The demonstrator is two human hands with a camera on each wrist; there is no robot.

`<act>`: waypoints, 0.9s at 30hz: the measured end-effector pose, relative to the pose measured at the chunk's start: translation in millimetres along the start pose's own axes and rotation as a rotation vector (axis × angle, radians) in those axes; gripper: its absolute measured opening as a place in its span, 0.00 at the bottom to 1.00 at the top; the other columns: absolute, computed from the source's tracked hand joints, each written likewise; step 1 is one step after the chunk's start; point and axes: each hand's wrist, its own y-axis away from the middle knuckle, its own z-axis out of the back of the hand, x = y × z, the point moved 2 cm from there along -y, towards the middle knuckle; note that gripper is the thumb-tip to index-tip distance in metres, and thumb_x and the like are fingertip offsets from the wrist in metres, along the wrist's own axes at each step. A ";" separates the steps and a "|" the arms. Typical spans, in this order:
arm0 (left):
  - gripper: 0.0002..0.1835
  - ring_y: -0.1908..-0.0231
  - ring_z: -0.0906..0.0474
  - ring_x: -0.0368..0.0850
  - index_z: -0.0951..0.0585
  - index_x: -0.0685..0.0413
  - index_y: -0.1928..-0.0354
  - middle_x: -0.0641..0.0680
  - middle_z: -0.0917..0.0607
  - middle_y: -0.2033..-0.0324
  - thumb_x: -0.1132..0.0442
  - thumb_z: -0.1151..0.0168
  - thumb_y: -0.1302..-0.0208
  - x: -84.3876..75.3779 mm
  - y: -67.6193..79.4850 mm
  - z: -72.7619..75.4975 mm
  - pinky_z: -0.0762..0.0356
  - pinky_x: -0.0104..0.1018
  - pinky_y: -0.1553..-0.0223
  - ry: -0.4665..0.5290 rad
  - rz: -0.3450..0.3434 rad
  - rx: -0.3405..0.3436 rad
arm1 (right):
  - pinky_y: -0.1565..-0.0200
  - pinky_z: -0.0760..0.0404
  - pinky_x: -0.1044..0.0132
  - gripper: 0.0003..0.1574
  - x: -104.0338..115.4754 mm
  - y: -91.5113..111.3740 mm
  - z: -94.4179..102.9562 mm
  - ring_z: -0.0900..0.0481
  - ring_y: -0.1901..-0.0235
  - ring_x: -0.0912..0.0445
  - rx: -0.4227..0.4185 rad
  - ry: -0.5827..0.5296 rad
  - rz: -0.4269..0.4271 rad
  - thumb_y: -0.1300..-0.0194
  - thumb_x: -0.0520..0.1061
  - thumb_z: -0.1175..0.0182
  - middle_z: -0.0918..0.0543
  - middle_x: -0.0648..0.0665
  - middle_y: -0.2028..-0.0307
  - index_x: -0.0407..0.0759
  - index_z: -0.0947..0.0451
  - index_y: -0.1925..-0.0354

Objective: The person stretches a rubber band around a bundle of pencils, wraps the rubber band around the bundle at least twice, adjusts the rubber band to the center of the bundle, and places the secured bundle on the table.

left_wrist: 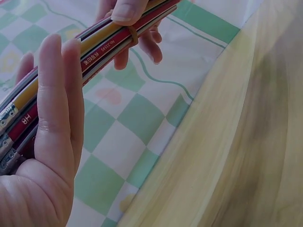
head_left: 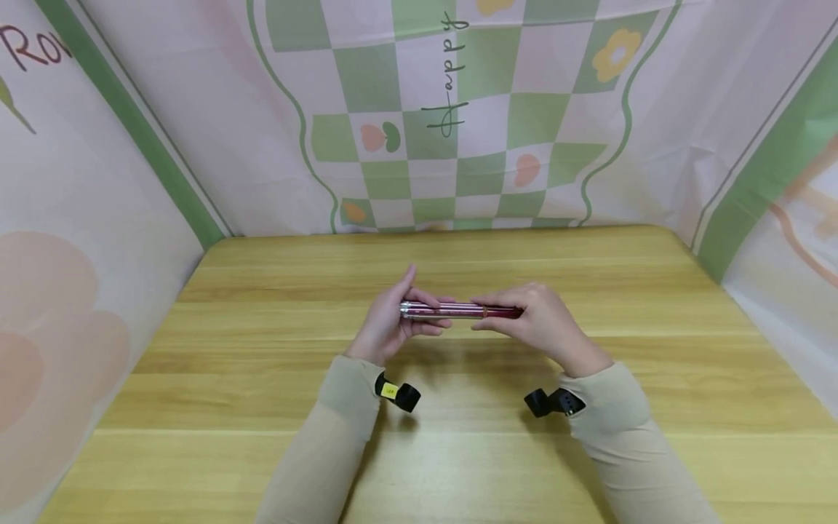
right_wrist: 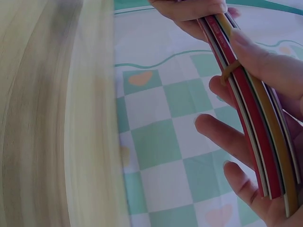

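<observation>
A bundle of pencils [head_left: 452,311], striped red, yellow and dark, is held level above the table between both hands. An orange-brown rubber band [right_wrist: 230,71] wraps it nearer the right end. My left hand [head_left: 386,324] holds the left end, where silvery ferrules [left_wrist: 7,116] show in the left wrist view; its fingers lie across the pencils. My right hand [head_left: 543,320] grips the other end, thumb on one side close to the band and fingers behind. In the right wrist view the pencils' plain ends point toward the palm. Part of the bundle is hidden by the fingers.
The wooden table [head_left: 458,466] spreads beneath both arms. Behind it hangs a green-and-white checked cloth [head_left: 432,175] with printed lettering, and printed cloth covers both sides. A black wrist camera [head_left: 407,397] is strapped on the left wrist, another camera [head_left: 540,402] on the right.
</observation>
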 end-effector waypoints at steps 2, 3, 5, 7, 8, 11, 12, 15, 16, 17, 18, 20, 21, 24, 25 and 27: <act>0.35 0.71 0.12 0.50 0.16 0.57 0.78 0.73 0.20 0.44 0.39 0.57 0.24 -0.7 0.4 0.5 0.10 0.35 0.70 0.011 0.007 -0.011 | 0.76 0.22 0.71 0.22 -1.4 0.4 0.5 0.22 0.76 0.63 0.020 -0.031 -0.053 0.48 0.47 0.23 0.10 0.45 0.62 0.44 0.12 0.53; 0.35 0.71 0.12 0.50 0.16 0.57 0.78 0.73 0.20 0.44 0.39 0.56 0.24 -1.1 0.7 0.8 0.10 0.35 0.70 0.017 0.010 -0.015 | 0.76 0.22 0.71 0.22 -2.2 0.8 1.1 0.22 0.76 0.62 0.031 -0.048 -0.082 0.47 0.48 0.24 0.10 0.44 0.62 0.44 0.13 0.53; 0.35 0.71 0.12 0.50 0.17 0.57 0.78 0.73 0.20 0.44 0.39 0.56 0.24 -1.9 1.3 1.4 0.10 0.34 0.71 0.029 0.013 -0.020 | 0.75 0.21 0.71 0.22 -3.7 1.3 2.5 0.22 0.76 0.63 0.045 -0.075 -0.132 0.45 0.49 0.25 0.10 0.44 0.62 0.44 0.13 0.52; 0.35 0.72 0.12 0.50 0.17 0.58 0.79 0.72 0.20 0.44 0.39 0.55 0.25 -2.2 1.7 1.9 0.11 0.33 0.72 0.036 0.014 -0.027 | 0.76 0.21 0.71 0.21 -4.8 1.5 3.3 0.22 0.77 0.63 0.048 -0.081 -0.150 0.44 0.49 0.25 0.10 0.44 0.63 0.44 0.13 0.53; 0.35 0.72 0.12 0.50 0.17 0.57 0.79 0.72 0.20 0.45 0.39 0.55 0.25 -2.3 1.8 2.2 0.11 0.33 0.72 0.036 0.013 -0.026 | 0.76 0.21 0.71 0.20 -4.5 1.4 3.8 0.22 0.77 0.62 0.044 -0.066 -0.135 0.44 0.49 0.26 0.10 0.45 0.63 0.44 0.13 0.53; 0.35 0.72 0.12 0.50 0.17 0.57 0.79 0.72 0.20 0.45 0.39 0.55 0.24 -1.5 1.0 2.2 0.11 0.33 0.73 0.031 0.007 -0.031 | 0.75 0.21 0.71 0.18 -2.0 0.6 3.7 0.20 0.76 0.62 0.008 0.016 -0.041 0.46 0.47 0.25 0.10 0.46 0.65 0.44 0.12 0.55; 0.35 0.72 0.12 0.50 0.17 0.57 0.79 0.72 0.19 0.45 0.39 0.55 0.24 -0.9 0.5 1.8 0.11 0.33 0.72 0.028 0.004 -0.032 | 0.75 0.20 0.70 0.18 -0.7 0.2 3.2 0.18 0.75 0.60 -0.010 0.052 0.005 0.47 0.46 0.24 0.10 0.46 0.65 0.43 0.12 0.56; 0.34 0.72 0.12 0.50 0.16 0.57 0.79 0.72 0.19 0.45 0.40 0.55 0.24 1.1 -1.1 0.3 0.11 0.34 0.72 0.017 -0.001 -0.025 | 0.74 0.17 0.65 0.19 3.2 -0.7 1.4 0.14 0.72 0.56 -0.063 0.147 0.134 0.50 0.45 0.23 0.09 0.45 0.65 0.41 0.11 0.58; 0.34 0.72 0.12 0.50 0.16 0.57 0.79 0.72 0.19 0.45 0.40 0.55 0.24 1.7 -1.5 -0.1 0.10 0.34 0.72 0.016 -0.003 -0.023 | 0.73 0.17 0.63 0.20 4.2 -1.0 0.6 0.13 0.72 0.55 -0.079 0.169 0.167 0.51 0.45 0.22 0.09 0.45 0.65 0.40 0.11 0.58; 0.34 0.72 0.12 0.50 0.16 0.57 0.79 0.72 0.19 0.46 0.39 0.55 0.24 2.1 -1.7 -0.6 0.10 0.34 0.71 0.013 -0.005 -0.021 | 0.73 0.16 0.62 0.20 4.8 -1.1 -0.4 0.12 0.71 0.54 -0.091 0.184 0.192 0.52 0.45 0.22 0.09 0.44 0.65 0.39 0.11 0.59; 0.34 0.72 0.12 0.50 0.16 0.57 0.78 0.72 0.19 0.46 0.39 0.55 0.25 2.6 -1.8 -0.7 0.11 0.34 0.72 0.011 -0.006 -0.020 | 0.73 0.16 0.61 0.21 5.2 -1.1 -1.3 0.12 0.71 0.53 -0.101 0.197 0.209 0.52 0.45 0.22 0.09 0.44 0.65 0.39 0.11 0.59; 0.35 0.72 0.12 0.49 0.16 0.56 0.79 0.72 0.19 0.46 0.39 0.55 0.25 3.2 -1.8 -1.1 0.11 0.34 0.72 0.007 -0.010 -0.019 | 0.73 0.16 0.60 0.21 5.7 -1.4 -3.1 0.12 0.71 0.53 -0.109 0.200 0.220 0.53 0.46 0.22 0.09 0.44 0.65 0.39 0.11 0.59; 0.35 0.72 0.12 0.49 0.16 0.56 0.79 0.72 0.19 0.46 0.39 0.55 0.25 3.5 -1.9 -1.4 0.11 0.33 0.72 0.007 -0.011 -0.016 | 0.73 0.16 0.60 0.21 6.0 -1.4 -3.9 0.12 0.71 0.53 -0.110 0.200 0.220 0.53 0.46 0.22 0.09 0.44 0.65 0.39 0.11 0.59; 0.35 0.72 0.12 0.49 0.16 0.56 0.79 0.73 0.19 0.46 0.39 0.56 0.24 3.9 -2.1 -2.0 0.11 0.33 0.72 0.003 -0.010 -0.005 | 0.73 0.15 0.60 0.21 6.2 -1.2 -6.1 0.12 0.71 0.53 -0.111 0.202 0.211 0.53 0.46 0.22 0.09 0.44 0.65 0.40 0.11 0.59; 0.35 0.72 0.12 0.49 0.16 0.56 0.78 0.73 0.19 0.46 0.39 0.56 0.24 4.0 -2.1 -2.4 0.11 0.33 0.72 0.002 -0.008 -0.002 | 0.73 0.14 0.60 0.21 6.4 -1.3 -6.8 0.12 0.71 0.52 -0.109 0.201 0.209 0.53 0.46 0.22 0.09 0.44 0.65 0.40 0.11 0.59; 0.35 0.71 0.12 0.49 0.16 0.56 0.78 0.72 0.19 0.46 0.40 0.57 0.24 4.2 -2.1 -2.6 0.11 0.33 0.71 0.004 -0.005 0.002 | 0.72 0.13 0.59 0.21 6.7 -1.3 -7.9 0.11 0.70 0.52 -0.110 0.205 0.205 0.52 0.47 0.22 0.10 0.44 0.65 0.40 0.11 0.59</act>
